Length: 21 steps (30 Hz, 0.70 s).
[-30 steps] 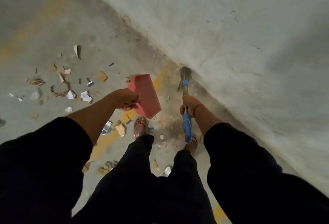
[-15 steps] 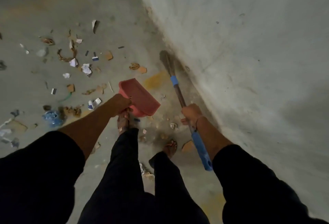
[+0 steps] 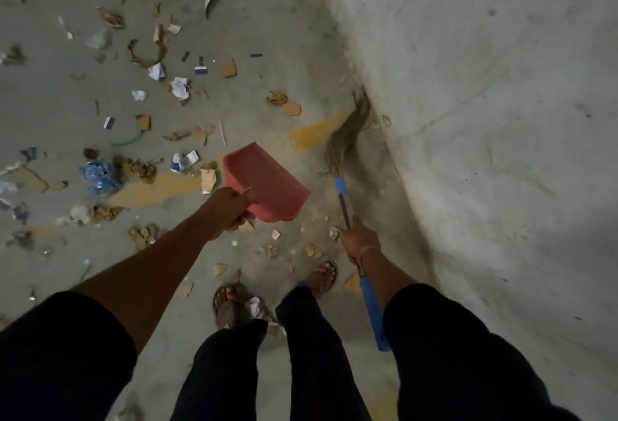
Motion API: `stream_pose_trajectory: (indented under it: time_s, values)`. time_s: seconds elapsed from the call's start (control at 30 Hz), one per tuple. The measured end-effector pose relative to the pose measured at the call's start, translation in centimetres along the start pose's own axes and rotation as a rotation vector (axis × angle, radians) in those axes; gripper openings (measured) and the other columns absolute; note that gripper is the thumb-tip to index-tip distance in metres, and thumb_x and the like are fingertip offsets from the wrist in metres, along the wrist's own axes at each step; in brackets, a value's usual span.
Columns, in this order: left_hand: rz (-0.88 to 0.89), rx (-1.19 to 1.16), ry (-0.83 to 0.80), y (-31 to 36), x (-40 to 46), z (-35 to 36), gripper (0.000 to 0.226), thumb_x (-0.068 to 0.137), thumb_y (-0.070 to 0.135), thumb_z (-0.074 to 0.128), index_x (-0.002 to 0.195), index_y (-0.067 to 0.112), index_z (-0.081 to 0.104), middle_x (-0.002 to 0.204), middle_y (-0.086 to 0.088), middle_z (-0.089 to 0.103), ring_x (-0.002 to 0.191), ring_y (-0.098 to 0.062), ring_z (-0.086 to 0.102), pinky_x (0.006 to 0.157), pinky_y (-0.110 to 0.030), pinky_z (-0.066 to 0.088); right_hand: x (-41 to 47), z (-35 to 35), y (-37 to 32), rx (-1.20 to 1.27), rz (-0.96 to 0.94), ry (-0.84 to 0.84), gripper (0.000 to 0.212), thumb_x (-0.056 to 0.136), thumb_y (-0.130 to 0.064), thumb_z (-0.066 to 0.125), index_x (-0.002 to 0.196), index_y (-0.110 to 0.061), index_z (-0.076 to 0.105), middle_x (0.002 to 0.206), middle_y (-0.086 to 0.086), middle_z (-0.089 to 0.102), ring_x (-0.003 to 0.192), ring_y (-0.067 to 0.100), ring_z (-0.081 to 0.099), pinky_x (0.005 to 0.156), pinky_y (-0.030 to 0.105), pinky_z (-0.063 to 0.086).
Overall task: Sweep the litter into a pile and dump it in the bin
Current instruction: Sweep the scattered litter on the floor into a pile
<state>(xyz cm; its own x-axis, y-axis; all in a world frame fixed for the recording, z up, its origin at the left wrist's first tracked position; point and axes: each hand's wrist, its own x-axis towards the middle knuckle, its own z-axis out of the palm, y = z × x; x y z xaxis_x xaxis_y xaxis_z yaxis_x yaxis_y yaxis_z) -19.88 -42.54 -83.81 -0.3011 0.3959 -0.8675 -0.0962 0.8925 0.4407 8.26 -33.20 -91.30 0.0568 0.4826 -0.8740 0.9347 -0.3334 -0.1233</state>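
The left hand (image 3: 227,211) is gripping the handle of a red dustpan (image 3: 267,183), holding it above the concrete floor (image 3: 274,19). The right hand (image 3: 359,242) is clasping the shaft of a blue-handled broom (image 3: 344,200), whose bristles (image 3: 349,130) are lying against the foot of the wall (image 3: 485,120). Litter (image 3: 180,86) is lying scattered across the floor, left of the dustpan and around both sandalled feet (image 3: 324,278).

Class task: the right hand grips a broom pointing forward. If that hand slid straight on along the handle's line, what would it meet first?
Probably the broom's blue collar, then the bristles by the wall; the right hand has only bare handle ahead.
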Motion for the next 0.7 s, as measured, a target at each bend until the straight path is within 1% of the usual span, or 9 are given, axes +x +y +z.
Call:
stream_pose_trajectory:
  time_s: [0.13,0.23,0.3,0.37,0.43,0.47,0.57,0.63,0.7]
  values:
    - [-0.006,0.005,0.003,-1.0,0.4,-2.1,0.035,0.100,0.042,0.060,0.091,0.009,0.066,0.076,-0.012,0.069,0.053,-0.014,0.048,0.053,-0.024,0.038,-0.9,1.4,-2.7,-0.071,-0.109,-0.003,0.070,0.096,-0.037,0.048,0.160,-0.039,0.020,0.131,0.013,0.062,0.108,0.037,0.066,0.092,0.043,0.057]
    - [0.001,-0.001,0.012,-1.8,0.6,-4.2,0.035,0.100,0.042,0.059,0.094,0.007,0.066,0.074,-0.010,0.069,0.045,-0.009,0.048,0.047,-0.022,0.039,-2.4,2.2,-4.6,-0.170,-0.194,0.015,0.066,0.100,-0.033,0.047,0.161,-0.031,0.021,0.143,0.011,0.056,0.121,0.036,0.059,0.098,0.037,0.050]
    - [0.011,-0.008,0.016,-2.4,0.6,-5.4,0.038,0.100,0.043,0.058,0.094,0.006,0.066,0.074,-0.010,0.069,0.040,-0.007,0.048,0.043,-0.020,0.038,-3.7,2.9,-5.1,-0.156,-0.221,0.030,0.064,0.100,-0.030,0.047,0.160,-0.028,0.026,0.144,0.009,0.056,0.123,0.034,0.058,0.098,0.034,0.048]
    - [0.007,-0.002,0.013,-2.8,0.5,-6.5,0.039,0.101,0.042,0.057,0.096,0.004,0.066,0.075,-0.011,0.069,0.040,-0.007,0.047,0.042,-0.019,0.038,-5.6,3.6,-5.0,-0.083,-0.246,0.076,0.061,0.098,-0.026,0.050,0.157,-0.029,0.035,0.139,0.008,0.060,0.119,0.033,0.060,0.095,0.033,0.048]
    - [0.001,0.000,0.006,-3.2,0.4,-7.5,0.038,0.100,0.040,0.059,0.098,0.002,0.066,0.075,-0.011,0.069,0.041,-0.008,0.047,0.041,-0.018,0.038,-6.7,4.6,-4.5,-0.010,-0.232,0.124,0.056,0.095,-0.024,0.051,0.150,-0.032,0.044,0.129,0.007,0.064,0.109,0.032,0.064,0.091,0.034,0.051]
    - [0.002,-0.001,0.002,-3.5,0.4,-7.9,0.038,0.100,0.040,0.059,0.098,0.002,0.066,0.075,-0.011,0.069,0.042,-0.008,0.047,0.041,-0.018,0.038,-6.9,5.2,-4.3,0.031,-0.205,0.142,0.056,0.094,-0.025,0.050,0.149,-0.035,0.043,0.125,0.006,0.066,0.103,0.031,0.066,0.089,0.037,0.055]
    - [0.011,0.007,-0.008,-4.4,0.9,-8.9,0.037,0.100,0.041,0.059,0.096,0.005,0.065,0.076,-0.011,0.069,0.044,-0.009,0.047,0.043,-0.019,0.038,-5.5,6.6,-3.5,0.163,-0.106,0.177,0.066,0.090,-0.034,0.047,0.153,-0.045,0.031,0.125,0.004,0.066,0.094,0.031,0.070,0.083,0.048,0.061]
    - [0.020,0.023,-0.016,-5.4,1.3,-9.5,0.037,0.099,0.043,0.060,0.092,0.007,0.063,0.075,-0.010,0.069,0.041,-0.008,0.047,0.042,-0.020,0.038,-4.6,7.2,-3.0,0.154,-0.041,0.196,0.068,0.089,-0.038,0.046,0.155,-0.043,0.028,0.126,0.008,0.066,0.098,0.034,0.070,0.088,0.048,0.060]
    - [0.031,0.023,-0.025,-6.9,1.8,-9.8,0.039,0.099,0.045,0.060,0.090,0.006,0.063,0.073,-0.010,0.070,0.038,-0.006,0.046,0.041,-0.019,0.038,-4.7,7.8,-2.4,0.066,0.033,0.236,0.065,0.095,-0.036,0.049,0.156,-0.032,0.031,0.130,0.011,0.063,0.110,0.037,0.065,0.093,0.042,0.054]
